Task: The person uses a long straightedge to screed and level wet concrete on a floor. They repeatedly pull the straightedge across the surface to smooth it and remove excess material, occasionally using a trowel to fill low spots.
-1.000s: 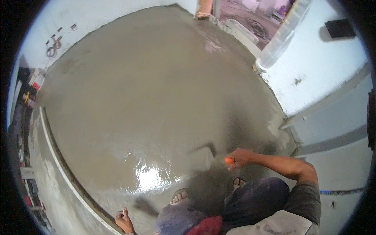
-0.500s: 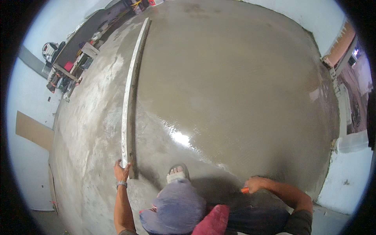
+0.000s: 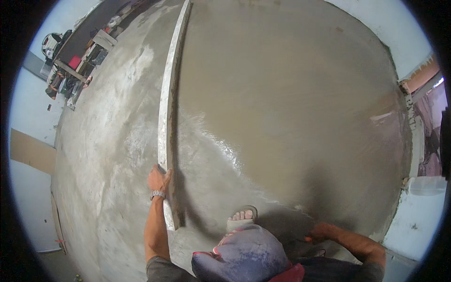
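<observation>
A long, straight metal-coloured leveling bar point(image 3: 167, 103) lies on the floor, running away from me along the left edge of the wet grey screed point(image 3: 282, 103). My left hand point(image 3: 159, 179), with a watch at the wrist, is closed on the bar a little way up from its near end. At the lower right, my right hand point(image 3: 322, 232) is wrapped around the orange handle point(image 3: 308, 239) of a tool. The tool's working part is dark and hard to make out in the shadow, close to the floor surface.
My sandaled foot point(image 3: 242, 215) and bent knee point(image 3: 246, 251) are between my hands. Paler, drier concrete point(image 3: 108, 141) stretches left of the bar. Clutter point(image 3: 70, 66) stands along the far-left wall. A doorway point(image 3: 430, 131) opens at the right, and a cardboard-coloured panel point(image 3: 33, 151) leans left.
My left hand now grips the bar farther from its near end, and the bar appears nearer to me. The view has shifted. My right hand still holds the orange handle.
</observation>
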The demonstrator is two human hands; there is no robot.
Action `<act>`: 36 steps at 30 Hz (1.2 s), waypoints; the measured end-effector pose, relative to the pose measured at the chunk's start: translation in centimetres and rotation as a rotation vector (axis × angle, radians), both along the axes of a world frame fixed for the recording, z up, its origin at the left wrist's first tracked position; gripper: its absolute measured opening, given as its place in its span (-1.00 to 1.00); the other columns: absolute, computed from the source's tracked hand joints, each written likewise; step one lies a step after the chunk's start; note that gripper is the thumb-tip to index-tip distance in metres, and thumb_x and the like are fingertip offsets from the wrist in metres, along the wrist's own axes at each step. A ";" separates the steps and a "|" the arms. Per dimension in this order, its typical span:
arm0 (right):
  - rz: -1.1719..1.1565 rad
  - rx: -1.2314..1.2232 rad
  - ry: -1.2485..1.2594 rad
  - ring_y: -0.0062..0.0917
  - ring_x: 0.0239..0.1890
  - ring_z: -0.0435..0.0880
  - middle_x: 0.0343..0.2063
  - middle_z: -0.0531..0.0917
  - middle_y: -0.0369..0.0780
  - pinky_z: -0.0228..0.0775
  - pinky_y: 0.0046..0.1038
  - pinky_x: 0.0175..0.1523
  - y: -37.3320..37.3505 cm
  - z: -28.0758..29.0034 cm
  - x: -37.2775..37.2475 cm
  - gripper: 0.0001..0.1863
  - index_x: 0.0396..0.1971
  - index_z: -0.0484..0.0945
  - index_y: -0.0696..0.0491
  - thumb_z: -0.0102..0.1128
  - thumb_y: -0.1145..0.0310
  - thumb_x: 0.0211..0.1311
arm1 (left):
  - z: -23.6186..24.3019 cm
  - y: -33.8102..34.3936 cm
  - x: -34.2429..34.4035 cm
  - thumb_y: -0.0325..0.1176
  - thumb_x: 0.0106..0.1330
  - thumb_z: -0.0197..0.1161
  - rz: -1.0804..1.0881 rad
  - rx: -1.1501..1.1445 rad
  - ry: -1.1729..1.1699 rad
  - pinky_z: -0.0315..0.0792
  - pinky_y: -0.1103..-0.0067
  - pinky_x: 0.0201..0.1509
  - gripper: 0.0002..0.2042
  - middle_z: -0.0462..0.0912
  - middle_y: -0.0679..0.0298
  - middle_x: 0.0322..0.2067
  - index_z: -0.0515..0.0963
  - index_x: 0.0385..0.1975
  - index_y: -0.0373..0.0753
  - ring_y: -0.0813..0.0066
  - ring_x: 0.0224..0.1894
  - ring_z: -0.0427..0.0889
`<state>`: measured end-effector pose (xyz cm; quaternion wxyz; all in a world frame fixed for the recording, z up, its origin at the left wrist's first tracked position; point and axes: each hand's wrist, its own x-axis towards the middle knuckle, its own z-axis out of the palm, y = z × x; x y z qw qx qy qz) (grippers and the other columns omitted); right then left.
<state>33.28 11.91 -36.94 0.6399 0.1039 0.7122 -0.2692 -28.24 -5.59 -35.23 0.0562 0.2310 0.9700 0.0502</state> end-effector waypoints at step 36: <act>-0.868 0.528 0.749 -0.04 0.08 0.36 -0.04 0.37 0.01 0.27 -0.19 0.15 1.5 18.0 -1.8 -0.06 0.13 0.21 0.12 0.50 0.39 -0.40 | 9.2 35.0 11.3 -0.33 -0.01 0.37 -1.538 0.124 0.363 0.13 0.13 0.35 -0.41 0.48 0.34 0.04 0.41 0.12 0.10 0.31 0.16 0.43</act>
